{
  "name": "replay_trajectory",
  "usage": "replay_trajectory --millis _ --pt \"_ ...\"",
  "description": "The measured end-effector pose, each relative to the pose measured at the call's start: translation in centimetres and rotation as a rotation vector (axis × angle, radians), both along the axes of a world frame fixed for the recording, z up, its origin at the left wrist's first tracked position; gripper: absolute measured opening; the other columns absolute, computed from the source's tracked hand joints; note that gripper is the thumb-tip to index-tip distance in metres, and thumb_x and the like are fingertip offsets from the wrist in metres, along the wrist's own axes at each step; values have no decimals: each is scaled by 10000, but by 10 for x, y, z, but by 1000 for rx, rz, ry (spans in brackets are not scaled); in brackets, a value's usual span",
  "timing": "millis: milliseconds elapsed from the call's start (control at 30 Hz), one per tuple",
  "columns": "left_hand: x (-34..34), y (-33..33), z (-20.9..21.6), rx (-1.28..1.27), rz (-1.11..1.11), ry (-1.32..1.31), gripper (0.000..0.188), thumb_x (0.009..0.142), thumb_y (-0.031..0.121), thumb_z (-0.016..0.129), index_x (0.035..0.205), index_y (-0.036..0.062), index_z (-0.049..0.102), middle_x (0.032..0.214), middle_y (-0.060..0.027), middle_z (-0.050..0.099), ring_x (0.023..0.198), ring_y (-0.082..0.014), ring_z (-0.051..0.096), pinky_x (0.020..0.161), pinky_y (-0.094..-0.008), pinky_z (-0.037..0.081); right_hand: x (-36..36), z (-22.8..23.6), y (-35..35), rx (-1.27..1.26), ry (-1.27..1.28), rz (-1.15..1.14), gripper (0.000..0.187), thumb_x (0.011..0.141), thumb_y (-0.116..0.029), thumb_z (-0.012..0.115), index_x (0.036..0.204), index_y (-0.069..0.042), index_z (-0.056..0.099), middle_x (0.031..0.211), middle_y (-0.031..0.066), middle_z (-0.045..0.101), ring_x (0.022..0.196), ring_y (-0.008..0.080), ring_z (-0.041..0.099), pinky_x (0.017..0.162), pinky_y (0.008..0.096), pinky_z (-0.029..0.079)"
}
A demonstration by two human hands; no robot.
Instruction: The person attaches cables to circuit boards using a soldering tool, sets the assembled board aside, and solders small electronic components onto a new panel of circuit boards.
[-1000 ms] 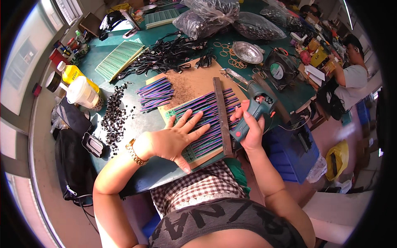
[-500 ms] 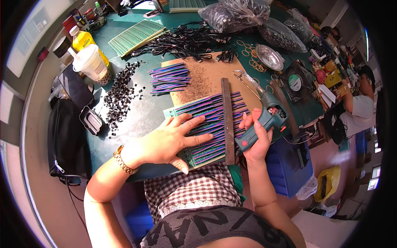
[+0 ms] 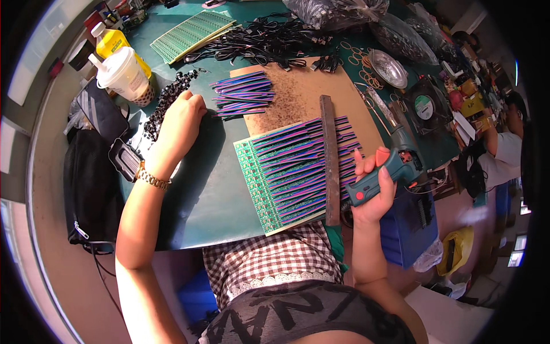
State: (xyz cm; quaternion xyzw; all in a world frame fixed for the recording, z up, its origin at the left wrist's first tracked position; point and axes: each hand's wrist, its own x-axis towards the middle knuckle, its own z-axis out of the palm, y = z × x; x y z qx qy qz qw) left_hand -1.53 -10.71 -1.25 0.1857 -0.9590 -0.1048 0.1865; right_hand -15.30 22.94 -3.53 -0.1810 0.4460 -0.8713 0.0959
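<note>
Teal plastic forms the handle of the soldering gun (image 3: 385,173), which my right hand (image 3: 372,192) grips with fingers wrapped tight, just off the table's (image 3: 200,195) right edge. It seems light and rigid; I hold the handle only, clear of the tip. My left hand (image 3: 177,123) rests loosely curled on black connectors (image 3: 166,100) near the left edge.

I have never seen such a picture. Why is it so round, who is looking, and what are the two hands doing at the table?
The picture comes from a wide fisheye camera worn on a person's head, looking down, so straight edges bend. The forearms belong to that person. The right hand grips a green gun-shaped tool. The left hand rests on a heap of small black parts. On the green table lies a green circuit board with purple wires, with a dark bar across it. A capped cup stands further left.
</note>
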Motion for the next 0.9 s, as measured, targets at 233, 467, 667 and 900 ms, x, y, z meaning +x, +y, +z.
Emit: replay_trajectory --millis 233,467,667,900 --pt "5 12 -5 -196 0 -122 122 810 -67 458 927 -33 468 872 -213 504 859 -348 552 775 -402 474 3 -3 1 -61 33 -40 406 869 -210 486 1219 -7 447 823 86 499 736 184 519 935 456 411" --pt "11 20 11 -223 -109 -222 97 772 -74 497 862 -50 524 855 -208 518 833 -351 568 756 -410 488 9 2 6 -75 71 -98 397 863 -198 487 1211 -14 437 821 90 497 705 186 519 847 431 449" --pt "23 39 14 -228 49 -188 77 756 -53 560 823 -21 540 841 -197 517 816 -356 580 717 -423 496 27 4 35 -21 4 -33 413 858 -198 497 1221 -14 427 827 89 505 691 188 528 764 395 475" --pt "64 82 39 180 -72 273 173 717 -115 616 845 0 635 794 -80 635 673 -172 631 626 -260 498 46 2 61 -48 36 189 523 876 -223 598 1303 -39 359 855 96 521 715 195 556 743 385 482"
